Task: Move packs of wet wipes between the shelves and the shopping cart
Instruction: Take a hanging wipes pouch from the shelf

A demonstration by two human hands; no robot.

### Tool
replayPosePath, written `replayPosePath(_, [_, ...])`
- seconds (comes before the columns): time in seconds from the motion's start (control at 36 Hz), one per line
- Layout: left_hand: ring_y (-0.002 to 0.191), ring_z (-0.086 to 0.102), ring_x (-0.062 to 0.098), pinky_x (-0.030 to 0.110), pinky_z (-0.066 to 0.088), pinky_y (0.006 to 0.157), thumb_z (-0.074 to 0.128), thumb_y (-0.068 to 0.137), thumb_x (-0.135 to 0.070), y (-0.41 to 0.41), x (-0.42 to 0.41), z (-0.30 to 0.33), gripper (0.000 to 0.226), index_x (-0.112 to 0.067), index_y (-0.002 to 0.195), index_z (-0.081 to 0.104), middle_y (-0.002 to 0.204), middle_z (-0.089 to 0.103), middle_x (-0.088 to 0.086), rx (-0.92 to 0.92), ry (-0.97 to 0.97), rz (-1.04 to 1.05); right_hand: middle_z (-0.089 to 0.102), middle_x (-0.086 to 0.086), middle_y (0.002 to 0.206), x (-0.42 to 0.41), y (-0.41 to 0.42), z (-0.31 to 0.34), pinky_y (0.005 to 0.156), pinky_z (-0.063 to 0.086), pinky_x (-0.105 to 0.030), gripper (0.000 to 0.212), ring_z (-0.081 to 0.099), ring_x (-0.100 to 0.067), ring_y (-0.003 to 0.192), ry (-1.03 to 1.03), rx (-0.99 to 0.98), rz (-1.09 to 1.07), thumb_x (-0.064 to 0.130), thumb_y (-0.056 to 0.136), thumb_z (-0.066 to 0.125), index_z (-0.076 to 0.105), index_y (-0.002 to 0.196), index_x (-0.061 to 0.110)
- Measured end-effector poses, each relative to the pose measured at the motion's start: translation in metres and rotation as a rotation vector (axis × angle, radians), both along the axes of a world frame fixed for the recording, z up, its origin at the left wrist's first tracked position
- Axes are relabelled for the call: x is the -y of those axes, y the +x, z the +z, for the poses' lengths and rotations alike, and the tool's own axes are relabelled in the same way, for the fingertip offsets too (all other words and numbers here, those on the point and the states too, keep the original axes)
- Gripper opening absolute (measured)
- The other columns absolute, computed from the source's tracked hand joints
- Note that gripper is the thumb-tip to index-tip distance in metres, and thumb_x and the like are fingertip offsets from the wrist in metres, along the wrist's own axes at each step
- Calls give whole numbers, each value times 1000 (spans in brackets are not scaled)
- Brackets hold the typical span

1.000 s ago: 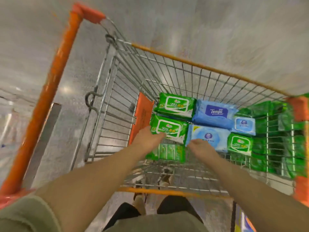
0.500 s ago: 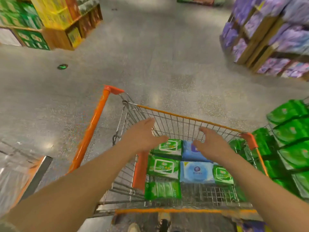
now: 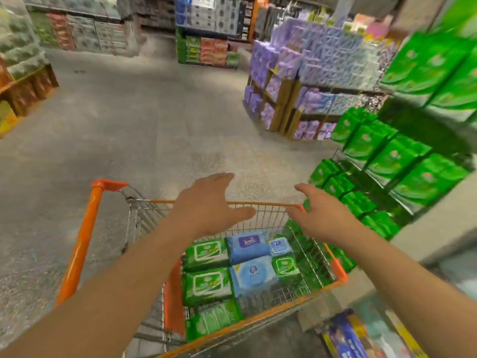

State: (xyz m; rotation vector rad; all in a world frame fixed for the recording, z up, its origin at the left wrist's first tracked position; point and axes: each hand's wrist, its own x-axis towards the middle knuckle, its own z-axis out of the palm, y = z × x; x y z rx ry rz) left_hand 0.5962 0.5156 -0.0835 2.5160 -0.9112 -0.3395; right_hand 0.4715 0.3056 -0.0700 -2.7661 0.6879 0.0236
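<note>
— Both hands have risen since a second ago: then they were down among the packs in the shopping cart (image 3: 268, 203), now they hover above its basket, and the view has lifted from the cart floor to the aisle.

— How do the fingers lie?

— Spread and nearly straight on both. On the left hand (image 3: 206, 202) the thumb juts out toward the right, and it holds nothing. The right hand (image 3: 322, 210) reaches forward near the cart's far right corner, also holding nothing; whether its fingertips touch the orange rim there I cannot tell.

— And the wet wipes?

— In the basket, lying flat and packed close. Two green packs (image 3: 206, 282) sit one behind the other on the left, with a paler green pack (image 3: 216, 319) nearest the person. Beside them are blue packs (image 3: 251, 276) — a darker one behind, a lighter one with a round label in front — and a small green pack (image 3: 284, 266) at their right. More green packs fill the shelves (image 3: 402, 156) just right of the cart, blurred.

— Anything else around?

— A stand of purple packages (image 3: 291, 73) further up the aisle on the right, grey floor (image 3: 129, 125) ahead, and stacked goods on the far left, too blurred to name.
</note>
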Motion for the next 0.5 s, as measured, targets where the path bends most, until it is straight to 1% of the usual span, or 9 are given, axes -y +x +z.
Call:
replayPosePath(0.03, [153, 21, 17, 46, 25, 123, 59, 79, -81, -6, 6, 4, 102, -38, 160, 16, 169, 17, -11, 9, -7, -21, 32, -3, 163, 3, -10, 5, 116, 27, -29, 68, 33, -21, 148, -20, 2, -14, 45, 99, 56, 30, 157, 20])
replayPosePath(0.11, [153, 22, 16, 44, 27, 121, 59, 78, -81, -23, 24, 15, 100, -40, 160, 18, 168, 19, -12, 40, -26, -85, 30, -2, 164, 15, -39, 19, 116, 31, -32, 69, 35, -22, 147, -46, 6, -70, 48, 99, 55, 30, 157, 22])
replayPosePath(0.14, [152, 22, 16, 44, 28, 120, 59, 78, -81, -29, 30, 19, 100, -40, 159, 18, 168, 20, -13, 49, -32, -107, 28, -3, 165, 19, -49, 23, 116, 30, -32, 69, 34, -22, 148, -53, 8, -91, 48, 98, 55, 29, 157, 23])
replayPosePath(0.22, [152, 23, 15, 43, 29, 120, 58, 78, -81, -49, 53, 30, 99, -40, 159, 19, 167, 22, -12, 81, -55, -179, 24, -4, 166, 35, -83, 35, 121, 21, -31, 70, 20, -17, 154, -63, 27, -147, 47, 99, 56, 28, 158, 23])
replayPosePath(0.25, [152, 24, 15, 44, 30, 119, 57, 78, -82, -57, 61, 34, 99, -40, 159, 20, 167, 22, -12, 97, -58, -204, 23, -4, 167, 41, -95, 38, 121, 21, -31, 69, 19, -17, 154, -60, 30, -169, 46, 99, 56, 27, 158, 23])
replayPosePath(0.36, [151, 26, 16, 44, 33, 116, 58, 79, -81, -92, 97, 45, 97, -41, 159, 21, 167, 24, -11, 119, -71, -297, 26, -1, 166, 67, -147, 48, 119, 25, -31, 69, 26, -19, 152, -67, 46, -258, 46, 99, 56, 29, 158, 23])
replayPosePath(0.5, [150, 27, 16, 43, 34, 117, 59, 79, -80, -144, 146, 54, 99, -36, 160, 22, 166, 26, -9, 138, -85, -406, 32, -3, 164, 97, -221, 57, 116, 26, -29, 68, 34, -21, 148, -74, 91, -361, 44, 97, 58, 33, 156, 23])
